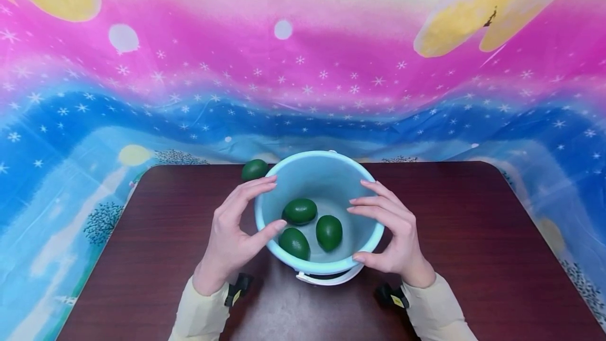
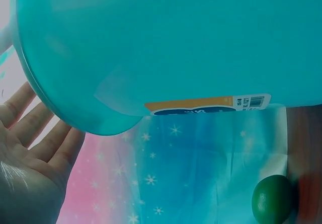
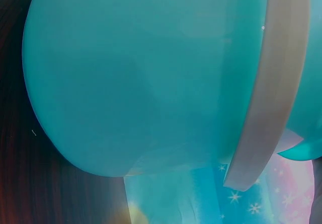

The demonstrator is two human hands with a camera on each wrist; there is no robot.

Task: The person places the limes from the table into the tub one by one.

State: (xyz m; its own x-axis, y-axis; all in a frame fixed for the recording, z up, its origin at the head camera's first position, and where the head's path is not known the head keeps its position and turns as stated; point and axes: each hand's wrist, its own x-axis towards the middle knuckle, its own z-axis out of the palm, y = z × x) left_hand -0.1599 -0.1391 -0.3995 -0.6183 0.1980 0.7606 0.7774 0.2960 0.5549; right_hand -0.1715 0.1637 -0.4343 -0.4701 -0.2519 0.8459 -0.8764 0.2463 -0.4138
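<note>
A light blue bucket (image 1: 322,266) stands upright on the table, with three dark green, oval, avocado-like fruits (image 1: 329,233) at its bottom. My left hand (image 1: 236,225) is at the bucket's left rim, thumb and fingertips overlapping it in the head view. In the left wrist view, the fingers of this left hand (image 2: 30,148) reach out loosely by the rim. Across from it, my right hand (image 1: 395,228) spreads around the right rim, thumb at the near side and fingertips over the opening. The bucket's white handle (image 1: 331,279) hangs down on the near side.
Another green fruit (image 1: 254,170) lies on the table behind the bucket's left side. The dark reddish-brown table (image 1: 473,236) meets a colourful snowflake-patterned cloth (image 1: 331,88) along its far edge. A label (image 2: 211,104) shows on the bucket's outer wall.
</note>
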